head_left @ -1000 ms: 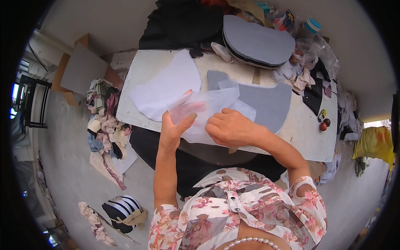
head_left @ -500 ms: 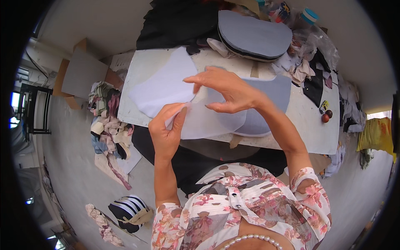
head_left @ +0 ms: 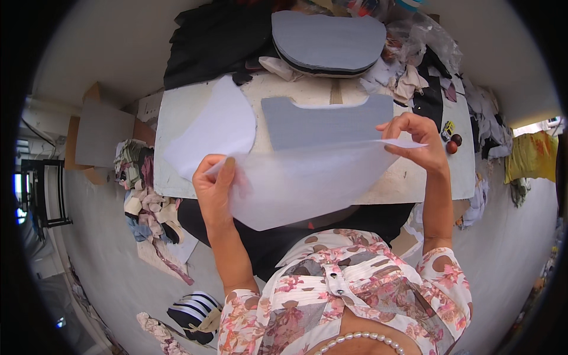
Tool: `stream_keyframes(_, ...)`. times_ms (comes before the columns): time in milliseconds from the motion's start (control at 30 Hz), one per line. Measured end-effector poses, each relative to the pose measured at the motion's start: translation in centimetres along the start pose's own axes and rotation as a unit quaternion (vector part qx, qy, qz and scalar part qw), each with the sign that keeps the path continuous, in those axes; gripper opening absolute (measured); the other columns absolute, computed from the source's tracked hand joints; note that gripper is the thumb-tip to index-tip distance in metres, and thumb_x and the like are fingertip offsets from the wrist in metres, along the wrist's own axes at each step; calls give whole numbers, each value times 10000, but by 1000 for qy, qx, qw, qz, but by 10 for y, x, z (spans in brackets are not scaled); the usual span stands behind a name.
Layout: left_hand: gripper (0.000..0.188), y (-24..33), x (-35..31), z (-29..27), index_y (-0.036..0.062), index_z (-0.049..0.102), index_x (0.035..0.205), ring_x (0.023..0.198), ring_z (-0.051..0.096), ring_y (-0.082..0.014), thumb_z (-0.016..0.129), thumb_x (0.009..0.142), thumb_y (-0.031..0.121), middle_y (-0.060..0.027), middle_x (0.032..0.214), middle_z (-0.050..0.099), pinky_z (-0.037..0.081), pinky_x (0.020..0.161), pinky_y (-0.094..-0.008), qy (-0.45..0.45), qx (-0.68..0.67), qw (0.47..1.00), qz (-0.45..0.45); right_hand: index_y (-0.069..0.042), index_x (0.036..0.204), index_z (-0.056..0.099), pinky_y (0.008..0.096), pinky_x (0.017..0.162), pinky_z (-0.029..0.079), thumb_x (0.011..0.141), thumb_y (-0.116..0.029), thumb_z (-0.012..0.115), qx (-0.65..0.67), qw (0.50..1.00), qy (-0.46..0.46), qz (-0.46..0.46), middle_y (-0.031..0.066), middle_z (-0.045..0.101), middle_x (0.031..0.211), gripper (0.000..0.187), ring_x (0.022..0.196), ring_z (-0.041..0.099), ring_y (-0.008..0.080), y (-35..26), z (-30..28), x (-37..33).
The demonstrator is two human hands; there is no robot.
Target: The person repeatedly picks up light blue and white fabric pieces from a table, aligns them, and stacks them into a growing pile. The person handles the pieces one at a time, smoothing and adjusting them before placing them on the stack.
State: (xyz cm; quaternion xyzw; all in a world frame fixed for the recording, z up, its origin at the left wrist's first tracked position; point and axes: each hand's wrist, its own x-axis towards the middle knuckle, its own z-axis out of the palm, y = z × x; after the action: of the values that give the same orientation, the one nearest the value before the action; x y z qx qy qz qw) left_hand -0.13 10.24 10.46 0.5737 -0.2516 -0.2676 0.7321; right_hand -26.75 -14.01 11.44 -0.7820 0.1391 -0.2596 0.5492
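A thin, see-through white sheet [head_left: 307, 183] is stretched between my two hands above the table's near edge. My left hand [head_left: 216, 183] pinches its left end, thumb on top. At the other end, my right hand [head_left: 417, 139] has its upper right corner between thumb and fingers. Beyond the sheet lies a flat grey cut panel [head_left: 331, 124] with a notched far edge, partly covered by the sheet. Left of it rests a white cut piece [head_left: 216, 121] with a curved side.
A stack of rounded grey panels [head_left: 328, 41] stands at the back of the white table [head_left: 171, 130], beside black fabric [head_left: 219, 41]. Fabric scraps and a clear plastic bag [head_left: 435, 41] crowd the back right. Two dark red balls [head_left: 454, 144] lie at right. A cardboard box [head_left: 103, 133] and scrap pile stand left.
My right hand has moved right and now grips the sheet, which has lifted off the grey panel and spread out. My left hand keeps its hold, slightly lower and further left.
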Motion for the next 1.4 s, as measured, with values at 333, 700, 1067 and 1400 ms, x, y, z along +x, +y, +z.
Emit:
stream_keyframes(333,184,-89,61,29,20,642,886,628,531,-47,678,891,201,-1,714,612,382,550,-182,-19,39,995,-89,-32,883,620,198,641,385,873,-182,659,29,979,128,153,-31,577,768,156,709,511,47,77,-19,-13)
stream_keyframes(700,233,-113,87,43,8,659,796,548,477,-52,739,823,225,25,614,565,389,511,-213,29,332,943,6,-33,767,611,238,501,377,809,-235,714,-136,950,213,185,-21,557,596,231,541,492,66,124,-25,-7)
stream_keyframes(1067,227,-125,93,37,28,646,785,530,448,-45,750,810,228,41,589,534,379,507,-212,32,342,939,21,-63,769,602,309,487,411,759,-272,732,-301,904,248,173,23,574,544,246,492,556,171,125,-16,-1)
stream_keyframes(1400,547,-113,65,54,100,480,1357,1402,228,-348,560,907,400,-146,1486,326,122,1126,-534,-133,580,769,234,-147,1439,366,515,1140,117,902,-472,517,-541,835,92,43,157,234,1520,645,1424,153,346,83,27,-6)
